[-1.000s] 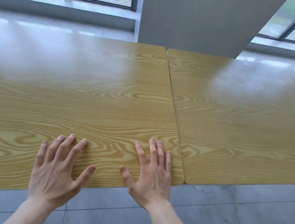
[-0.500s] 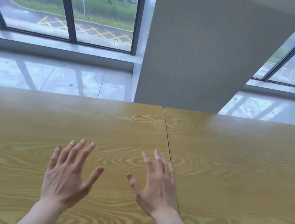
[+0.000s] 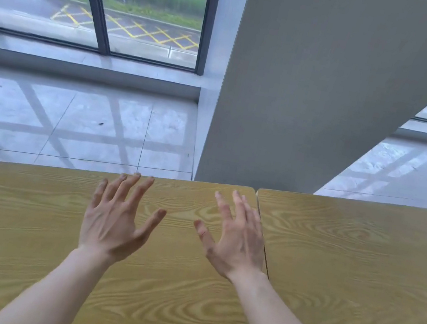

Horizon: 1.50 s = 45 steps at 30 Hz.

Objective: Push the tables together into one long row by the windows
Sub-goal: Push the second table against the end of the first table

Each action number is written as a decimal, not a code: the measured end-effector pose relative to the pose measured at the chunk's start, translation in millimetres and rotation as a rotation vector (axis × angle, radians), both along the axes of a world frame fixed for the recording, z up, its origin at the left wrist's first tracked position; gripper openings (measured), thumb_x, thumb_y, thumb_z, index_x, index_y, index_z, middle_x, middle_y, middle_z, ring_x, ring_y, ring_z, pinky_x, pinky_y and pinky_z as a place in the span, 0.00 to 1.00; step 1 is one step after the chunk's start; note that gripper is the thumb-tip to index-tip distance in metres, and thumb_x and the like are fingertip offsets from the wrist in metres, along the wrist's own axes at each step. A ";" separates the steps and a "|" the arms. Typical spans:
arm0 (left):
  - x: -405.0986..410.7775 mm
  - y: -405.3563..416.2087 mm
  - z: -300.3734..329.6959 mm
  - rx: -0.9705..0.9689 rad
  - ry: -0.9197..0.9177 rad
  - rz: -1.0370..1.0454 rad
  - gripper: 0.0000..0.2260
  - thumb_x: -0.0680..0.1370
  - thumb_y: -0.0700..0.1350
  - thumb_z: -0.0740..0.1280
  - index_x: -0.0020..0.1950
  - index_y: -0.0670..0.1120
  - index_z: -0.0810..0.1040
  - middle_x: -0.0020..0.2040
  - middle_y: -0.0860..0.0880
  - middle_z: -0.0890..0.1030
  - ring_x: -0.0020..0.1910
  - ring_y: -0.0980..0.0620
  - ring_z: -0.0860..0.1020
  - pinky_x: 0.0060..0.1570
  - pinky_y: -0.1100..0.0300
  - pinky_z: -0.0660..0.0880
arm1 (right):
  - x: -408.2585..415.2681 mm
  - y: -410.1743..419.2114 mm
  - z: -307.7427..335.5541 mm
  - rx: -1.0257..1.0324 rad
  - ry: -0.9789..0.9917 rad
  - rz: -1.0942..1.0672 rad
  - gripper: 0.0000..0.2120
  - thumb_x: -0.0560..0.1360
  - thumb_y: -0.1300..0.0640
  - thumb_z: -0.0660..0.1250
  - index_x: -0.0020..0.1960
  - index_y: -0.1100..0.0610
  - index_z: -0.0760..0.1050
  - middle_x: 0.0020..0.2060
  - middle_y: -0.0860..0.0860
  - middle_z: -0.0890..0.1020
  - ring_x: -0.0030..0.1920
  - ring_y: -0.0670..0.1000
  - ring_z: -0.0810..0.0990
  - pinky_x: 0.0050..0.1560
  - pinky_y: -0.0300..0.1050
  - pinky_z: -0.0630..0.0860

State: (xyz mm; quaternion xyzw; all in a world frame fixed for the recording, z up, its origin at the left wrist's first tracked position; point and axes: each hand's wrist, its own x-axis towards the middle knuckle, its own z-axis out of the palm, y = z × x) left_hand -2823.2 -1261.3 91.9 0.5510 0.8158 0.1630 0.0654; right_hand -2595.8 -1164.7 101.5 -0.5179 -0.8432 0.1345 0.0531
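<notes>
From the head camera, two wood-grain tables stand side by side, their short edges meeting in a thin seam that runs from the far edge toward the person. The left table [image 3: 26,229] fills the lower left and middle of the view; the right table [image 3: 358,271] takes the lower right. At the far edge the two rounded corners sit just beside each other with a small notch between them. The left hand [image 3: 111,224] is above the left table, near the middle of its far half, fingers spread wide and holding nothing. The right hand [image 3: 238,245] is also spread and empty, above the left table's right edge, its outer side over the seam. Whether either palm touches the wood cannot be told. Beyond the far edge lies a grey tiled floor [image 3: 71,124], then a wide grey pillar [image 3: 330,96] facing the seam, with windows [image 3: 154,4] on the left and right of it.
</notes>
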 end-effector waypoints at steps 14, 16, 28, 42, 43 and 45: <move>-42.1 137.4 -98.0 -0.122 -0.012 0.003 0.37 0.76 0.76 0.47 0.80 0.58 0.63 0.78 0.51 0.70 0.81 0.50 0.62 0.82 0.49 0.50 | -68.5 138.4 -105.2 -0.110 -0.023 0.132 0.44 0.73 0.21 0.46 0.83 0.44 0.58 0.83 0.55 0.61 0.84 0.57 0.52 0.82 0.60 0.46; -44.2 142.8 -109.9 -0.151 -0.016 0.000 0.38 0.76 0.76 0.46 0.79 0.58 0.65 0.76 0.50 0.73 0.80 0.50 0.63 0.82 0.50 0.50 | -70.3 149.5 -115.6 -0.115 -0.039 0.119 0.45 0.72 0.21 0.44 0.82 0.44 0.59 0.82 0.56 0.63 0.83 0.57 0.54 0.82 0.60 0.46; -45.9 161.4 -115.1 -0.226 0.125 -0.005 0.39 0.71 0.79 0.39 0.57 0.59 0.80 0.36 0.51 0.81 0.47 0.42 0.82 0.44 0.50 0.65 | -72.4 162.6 -121.4 -0.022 -0.128 0.095 0.38 0.73 0.20 0.41 0.42 0.52 0.71 0.41 0.52 0.82 0.42 0.56 0.71 0.57 0.57 0.67; -33.4 173.4 -115.7 -0.170 0.033 0.085 0.32 0.72 0.79 0.42 0.49 0.56 0.69 0.30 0.51 0.78 0.35 0.44 0.75 0.40 0.48 0.66 | -64.3 182.5 -119.4 -0.049 -0.134 0.207 0.41 0.73 0.19 0.44 0.34 0.54 0.71 0.29 0.51 0.75 0.32 0.52 0.72 0.61 0.58 0.63; -30.7 177.4 -113.8 -0.175 0.029 0.085 0.31 0.73 0.79 0.43 0.49 0.55 0.68 0.30 0.51 0.78 0.35 0.44 0.75 0.40 0.49 0.66 | -62.4 185.2 -118.1 -0.056 -0.142 0.212 0.41 0.73 0.19 0.44 0.34 0.55 0.71 0.29 0.51 0.75 0.32 0.52 0.72 0.61 0.58 0.64; -27.1 182.1 -112.7 -0.180 0.007 0.111 0.29 0.75 0.76 0.45 0.50 0.53 0.68 0.30 0.50 0.78 0.36 0.42 0.76 0.42 0.48 0.66 | -60.9 189.2 -115.2 -0.059 -0.157 0.223 0.41 0.73 0.19 0.44 0.34 0.55 0.72 0.29 0.51 0.76 0.32 0.52 0.72 0.62 0.58 0.64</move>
